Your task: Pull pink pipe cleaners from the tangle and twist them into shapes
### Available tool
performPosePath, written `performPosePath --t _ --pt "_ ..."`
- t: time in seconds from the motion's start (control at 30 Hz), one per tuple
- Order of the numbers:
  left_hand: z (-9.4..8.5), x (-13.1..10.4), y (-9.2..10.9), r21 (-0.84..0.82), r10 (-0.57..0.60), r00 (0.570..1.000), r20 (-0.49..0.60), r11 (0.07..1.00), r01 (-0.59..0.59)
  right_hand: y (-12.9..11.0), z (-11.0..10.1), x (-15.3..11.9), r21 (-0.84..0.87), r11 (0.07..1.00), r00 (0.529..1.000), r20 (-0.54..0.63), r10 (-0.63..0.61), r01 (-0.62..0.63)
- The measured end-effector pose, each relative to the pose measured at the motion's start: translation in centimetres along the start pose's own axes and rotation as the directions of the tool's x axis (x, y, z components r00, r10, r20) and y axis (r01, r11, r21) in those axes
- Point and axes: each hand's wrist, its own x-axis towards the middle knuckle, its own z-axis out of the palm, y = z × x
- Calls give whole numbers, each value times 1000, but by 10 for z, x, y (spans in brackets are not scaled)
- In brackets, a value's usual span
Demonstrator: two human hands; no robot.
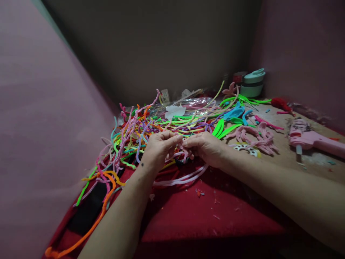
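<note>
My left hand (159,149) and my right hand (205,146) meet over the front of the pile, thumbs and fingers pinched close together. Between them is a small twisted piece of pink pipe cleaner (185,153), partly covered by the fingers. Both hands appear closed on it. Just below lie white pipe cleaners (185,180) in a long loop. A heap of many-coloured pipe cleaners (129,133) spreads behind and to the left of my hands. Bright green leaf shapes (219,128) and bent pink pipe-cleaner pieces (265,138) rest beyond my right hand.
At the right lies a pink glue gun (309,140), nozzle pointing down. A mint-green container (252,84) stands at the back right. Clear plastic wrapping (194,103) lies on the heap. Scraps dot the red cloth (188,219). An orange pipe cleaner (88,230) trails along the left edge.
</note>
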Motion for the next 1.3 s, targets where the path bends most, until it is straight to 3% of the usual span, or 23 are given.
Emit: performPosePath --t 0.13,0.4,0.5,0.67,0.93,1.13,1.23,1.3 --pt "0 1 0 -50 -12 1000 16 999 12 -1 0 -1 4 999 998 -31 -46 46" --pt "2 0 0 -81 25 1000 12 996 -24 1 0 1 -72 997 992 -125 -12 3" --pt "1 1 -1 -165 -55 997 47 984 62 1 -1 4 -23 998 982 -179 -59 56" --pt "2 2 -7 -294 -194 940 280 915 276 -1 -1 4 85 990 964 -252 -87 112" --pt "11 7 -21 -525 -196 900 389 756 391 1 0 2 46 997 975 -216 -57 69" --pt "10 2 -11 -359 -272 862 428 824 438 1 3 1 -120 985 946 -286 -151 121" --pt "17 -5 -8 -217 -254 910 327 917 334 2 3 1 -88 988 948 -283 -145 125" --pt "25 -8 -10 -38 -165 971 172 984 173 2 3 3 -8 993 953 -280 -116 119"
